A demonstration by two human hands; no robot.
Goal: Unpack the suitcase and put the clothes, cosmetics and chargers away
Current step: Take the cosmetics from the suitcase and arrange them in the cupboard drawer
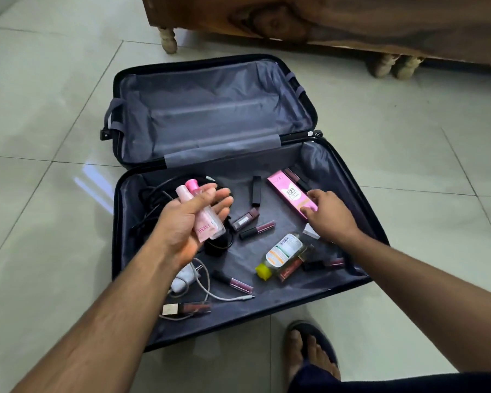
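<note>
An open black suitcase (116, 222) with grey lining lies on the tiled floor. My left hand (187, 219) is palm up over its near half and holds pink cosmetic bottles (203, 219), thumb across them. My right hand (330, 214) reaches down onto the near end of a pink BB cream box (288, 191), fingers curled on it. Loose in the near half lie several lipsticks (257, 230), a clear bottle with a yellow cap (284, 252), a white charger with cable (183, 279) and black cables (153, 199). The far half is bare lining.
A wooden furniture piece (323, 18) on turned legs stands beyond the suitcase. My foot in a dark sandal (309, 355) is on the floor at the suitcase's near right corner. Light tiled floor (40, 123) surrounds the case.
</note>
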